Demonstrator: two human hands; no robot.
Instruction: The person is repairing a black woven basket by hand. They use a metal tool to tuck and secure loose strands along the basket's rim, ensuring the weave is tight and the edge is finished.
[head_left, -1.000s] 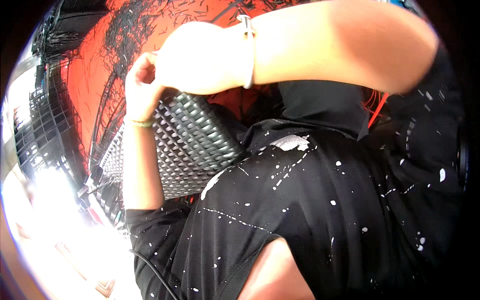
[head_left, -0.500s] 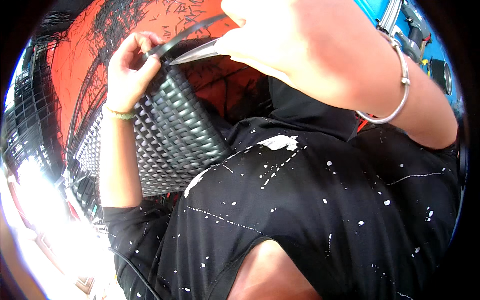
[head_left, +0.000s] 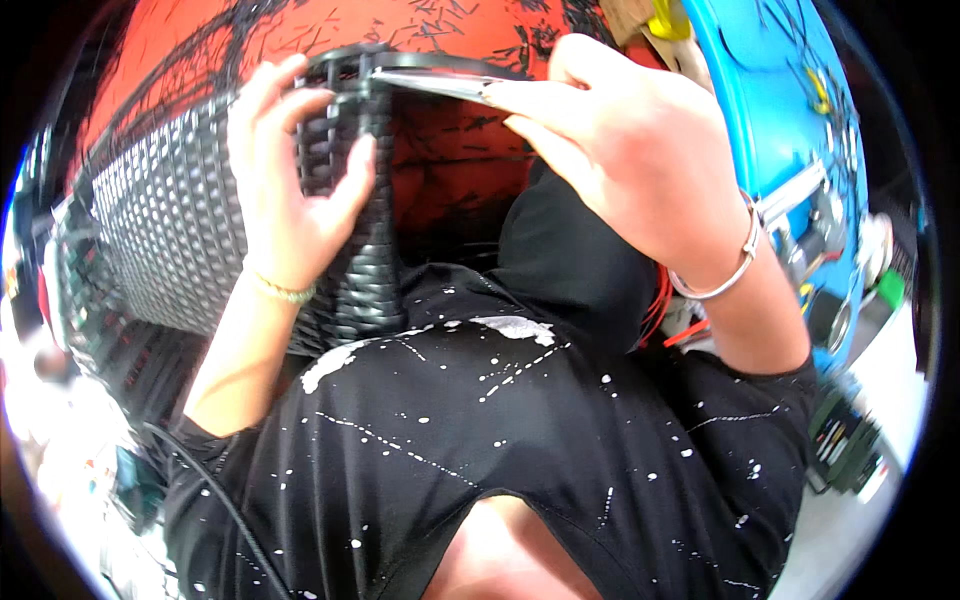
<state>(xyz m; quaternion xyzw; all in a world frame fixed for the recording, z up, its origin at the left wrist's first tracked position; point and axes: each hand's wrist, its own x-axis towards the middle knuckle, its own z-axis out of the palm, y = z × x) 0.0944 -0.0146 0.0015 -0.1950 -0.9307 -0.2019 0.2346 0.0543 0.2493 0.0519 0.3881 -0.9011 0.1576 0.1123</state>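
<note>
A black woven plastic-rattan basket [head_left: 170, 200] leans against me on the left, its upper corner raised toward the far side. My left hand [head_left: 285, 200] is at that corner, thumb and fingers spread apart, partly covering the weave. My right hand [head_left: 645, 150] is closed around a slim, pointed silver metal tool [head_left: 435, 83]. The tool's tip meets the strips at the basket's top edge; its rear end is hidden in my palm. From that edge a flat black strip [head_left: 450, 63] runs rightward, just beyond the tool.
Black strip offcuts lie scattered over a red surface [head_left: 300, 25] at the far side. To the right stands a blue surface [head_left: 770, 110] with metal tools and a round dark object [head_left: 828, 318]. A black cable [head_left: 225, 495] hangs at lower left.
The view has shifted, and the basket is turned with its corner facing me. My left fingers have spread away from the strip they pinched. The right hand still grips the tool.
</note>
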